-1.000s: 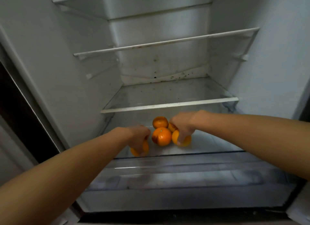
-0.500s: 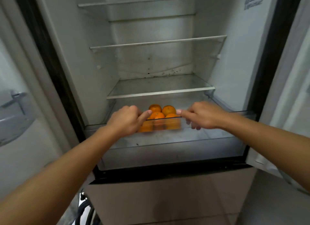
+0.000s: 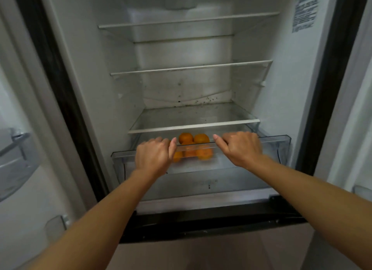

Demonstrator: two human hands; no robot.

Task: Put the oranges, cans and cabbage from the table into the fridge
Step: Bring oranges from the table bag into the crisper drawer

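Observation:
Several oranges [image 3: 193,147] lie in a clear plastic drawer [image 3: 281,142] at the bottom of the open fridge, some seen through its front wall. My left hand [image 3: 154,156] grips the drawer's front rim left of the oranges, thumb along the edge. My right hand [image 3: 240,148] grips the same rim to their right. No cans or cabbage are in view.
Above the drawer sit three bare glass shelves [image 3: 193,125]. The fridge door [image 3: 18,149] with its racks stands open at the left. A dark frame edge [image 3: 211,223] runs below the drawer, with a lower compartment front beneath it.
Both hands let go of the oranges inside the drawer and came back to its front rim. The view has pulled back and the drawer sits further in under the lowest shelf.

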